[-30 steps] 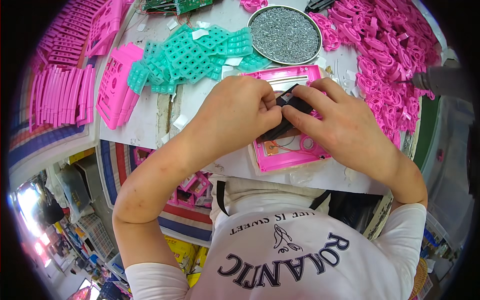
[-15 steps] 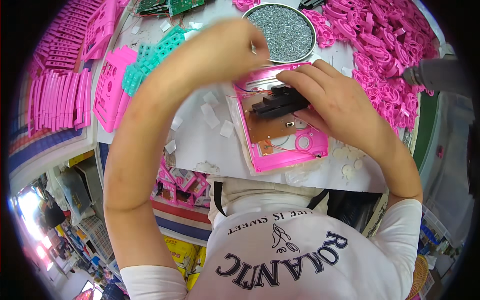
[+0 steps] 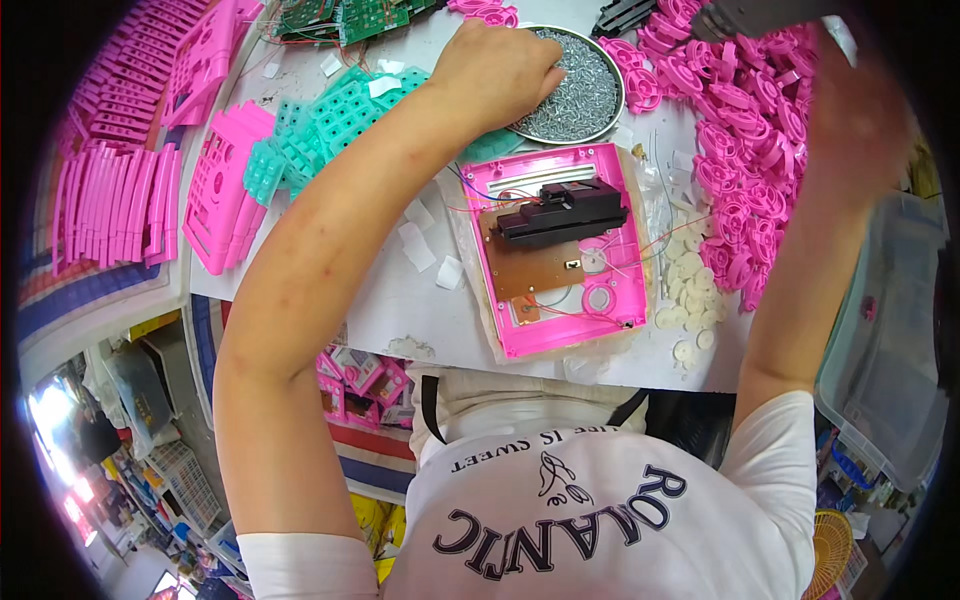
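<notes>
My left hand is curled at the left rim of a round dish of small silver screws, its fingertips over the screws. Whatever it pinches is too small to make out. On the table in front of me lies an open pink plastic case. Inside it are a brown circuit board, thin wires and a black mechanism block, which no hand touches. My right hand is raised at the far right, smeared by motion. Close above it is a dark grey powered screwdriver; whether my fingers grip it cannot be seen.
Pink ring-like parts are heaped at the right. Teal rubber keypads, pink panels and green circuit boards lie left and back. White discs sit right of the case, and a clear bin stands beyond the table.
My right hand has let go of the black block and swung up to the far right. The screwdriver has shifted up and left. My left hand has moved to the screw dish.
</notes>
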`<state>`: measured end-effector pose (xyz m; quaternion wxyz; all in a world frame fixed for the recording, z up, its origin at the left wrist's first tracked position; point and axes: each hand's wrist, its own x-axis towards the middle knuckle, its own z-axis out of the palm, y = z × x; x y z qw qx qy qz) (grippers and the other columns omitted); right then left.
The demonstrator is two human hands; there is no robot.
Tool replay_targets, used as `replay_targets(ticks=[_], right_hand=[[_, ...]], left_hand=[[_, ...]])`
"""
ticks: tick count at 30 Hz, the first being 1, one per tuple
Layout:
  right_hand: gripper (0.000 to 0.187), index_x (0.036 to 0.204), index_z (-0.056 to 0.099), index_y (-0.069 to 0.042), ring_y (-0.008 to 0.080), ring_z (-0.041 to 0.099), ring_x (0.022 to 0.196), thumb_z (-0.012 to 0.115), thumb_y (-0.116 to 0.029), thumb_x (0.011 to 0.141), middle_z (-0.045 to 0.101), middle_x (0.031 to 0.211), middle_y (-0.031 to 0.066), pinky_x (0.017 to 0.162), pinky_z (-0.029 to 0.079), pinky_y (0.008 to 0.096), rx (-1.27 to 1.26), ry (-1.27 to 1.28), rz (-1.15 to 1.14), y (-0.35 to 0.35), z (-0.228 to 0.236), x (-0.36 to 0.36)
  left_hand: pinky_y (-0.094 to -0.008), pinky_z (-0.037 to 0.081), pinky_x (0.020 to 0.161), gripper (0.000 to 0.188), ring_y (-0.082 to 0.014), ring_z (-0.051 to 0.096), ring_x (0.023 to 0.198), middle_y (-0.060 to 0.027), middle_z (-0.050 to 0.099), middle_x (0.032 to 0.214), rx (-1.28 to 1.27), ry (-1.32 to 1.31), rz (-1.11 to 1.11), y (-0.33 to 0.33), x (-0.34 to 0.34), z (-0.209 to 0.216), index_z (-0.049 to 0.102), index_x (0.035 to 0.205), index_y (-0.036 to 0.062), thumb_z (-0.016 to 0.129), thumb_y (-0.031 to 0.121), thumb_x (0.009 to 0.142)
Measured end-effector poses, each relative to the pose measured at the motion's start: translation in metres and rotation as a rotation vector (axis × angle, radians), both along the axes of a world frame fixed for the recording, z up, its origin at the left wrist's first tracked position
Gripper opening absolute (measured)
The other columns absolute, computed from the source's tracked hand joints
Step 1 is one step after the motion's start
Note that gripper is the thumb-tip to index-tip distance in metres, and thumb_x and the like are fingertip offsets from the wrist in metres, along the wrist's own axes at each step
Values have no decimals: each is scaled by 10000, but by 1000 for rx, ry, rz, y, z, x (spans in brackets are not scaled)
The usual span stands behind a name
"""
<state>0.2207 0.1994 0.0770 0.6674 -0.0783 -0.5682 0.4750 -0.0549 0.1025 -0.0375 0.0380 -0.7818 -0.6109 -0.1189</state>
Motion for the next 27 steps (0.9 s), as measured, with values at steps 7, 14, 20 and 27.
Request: replay_targets(ticks=[7,14,20,27], right_hand=[[452,1278,543,49,162,616,674,662,-274,984,635,763,48,731,550,351,-89,-424,523,-30,27,-85],[448,1217,556,39,167,603,652,735,-229,906,611,752,64,697,519,342,-169,-466,462,-48,1,-67],[445,1272,535,23,192,628,725,685,-220,931,621,794,78,739,538,362,-160,-477,480,-63,5,-50],[395,1408,464,-125,109,545,749,528,-257,1042,566,794,-37,651,463,281,-153,-246,639,-111,-8,-28]], left_hand=[[-482,505,820,278,-302,727,834,-82,746,820,-135,-84,36,11,-2,15,781,916,158,669,412,908],[-520,435,884,256,-276,720,910,-78,757,907,-186,-79,45,3,6,9,785,938,160,679,391,903],[-525,431,964,411,-318,697,905,-186,727,981,-258,53,25,4,13,40,719,1035,16,692,396,880],[-445,337,906,120,-227,635,893,-24,680,894,260,-238,-78,-114,36,72,667,861,112,757,192,864]])
